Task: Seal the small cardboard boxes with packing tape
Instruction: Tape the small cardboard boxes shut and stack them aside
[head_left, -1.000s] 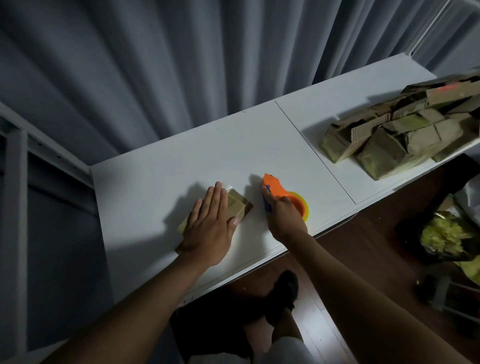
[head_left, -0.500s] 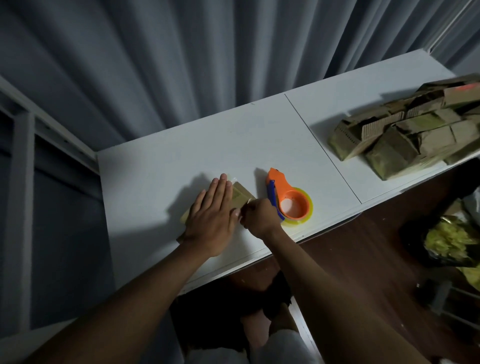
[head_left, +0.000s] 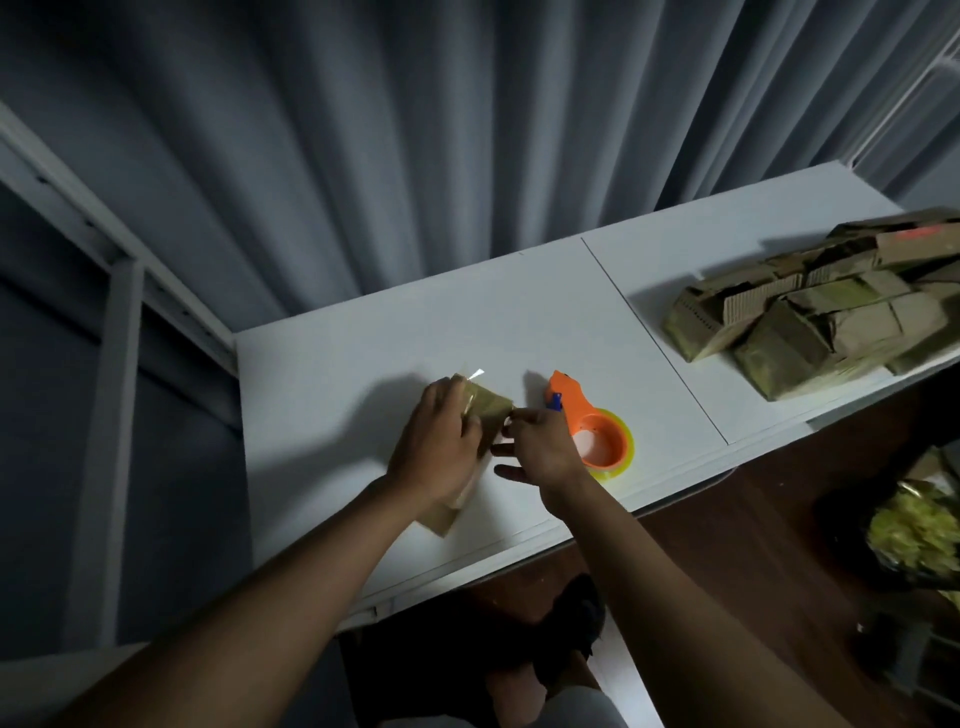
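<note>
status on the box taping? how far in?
Done: tape lies over the top of the small box, a loose end sticking up. In hand: left hand holds it, right hand at its side; dispenser set down. Left: box pile, sealing unclear.

Grey curtain (head_left: 415, 156) hangs behind the white table (head_left: 363, 353)

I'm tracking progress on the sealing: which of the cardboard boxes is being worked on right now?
The small box near the table's front edge, beside the orange tape dispenser: both the left hand and right hand are on it. The others lie piled at far right, untouched.
</note>
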